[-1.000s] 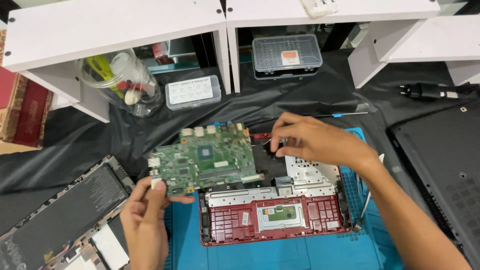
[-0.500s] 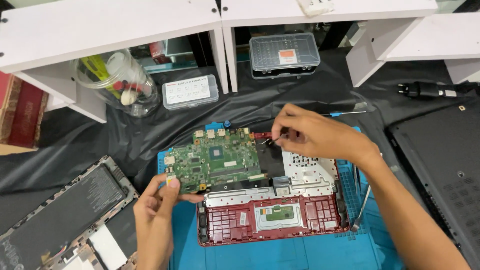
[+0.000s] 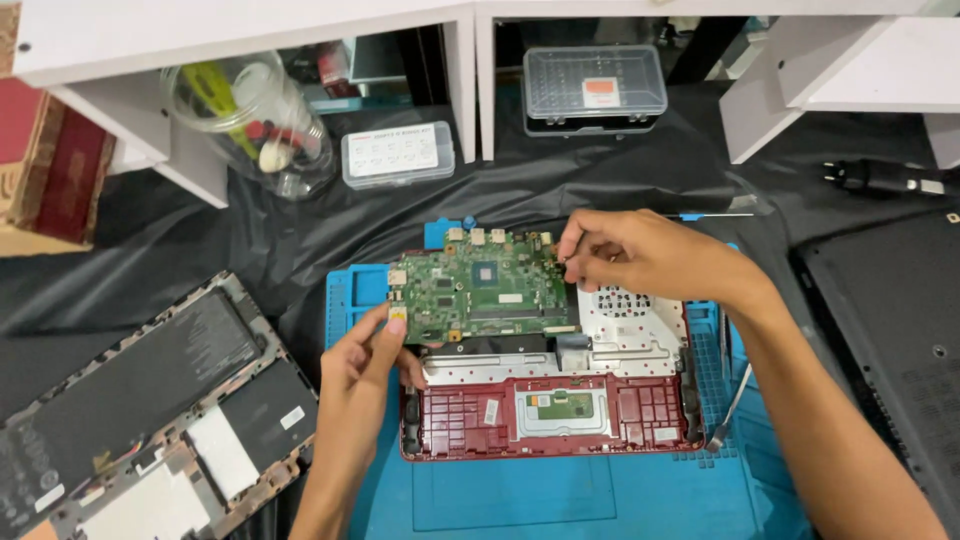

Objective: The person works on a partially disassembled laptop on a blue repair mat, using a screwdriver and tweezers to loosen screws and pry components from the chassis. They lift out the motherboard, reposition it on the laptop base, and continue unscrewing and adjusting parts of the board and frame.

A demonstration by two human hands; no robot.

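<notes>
Blue mat (image 3: 500,500), half-hidden under laptop shell (image 3: 550,410)

Circuit board (image 3: 480,285): green laminate, matt, studded with small metal parts and silvery port shells along its far edge; left hand (image 3: 360,375) has a grip on its near corner, right hand (image 3: 640,255) on its right edge.
Laptop base (image 3: 550,410): dark red moulded plastic, ribbed, with a pale metal-look sheet over the upper right.
Work mat (image 3: 500,500): blue, rubbery, matt, moulded compartments.
Counter cover (image 3: 200,250): black sheet, creased, faint sheen.
Shelf units (image 3: 200,30): white, smooth, matt.
Jar (image 3: 250,115): clear glossy plastic.
Parts boxes (image 3: 595,85): transparent plastic lids.
Second laptop shell (image 3: 890,320): black matt plastic.
</notes>
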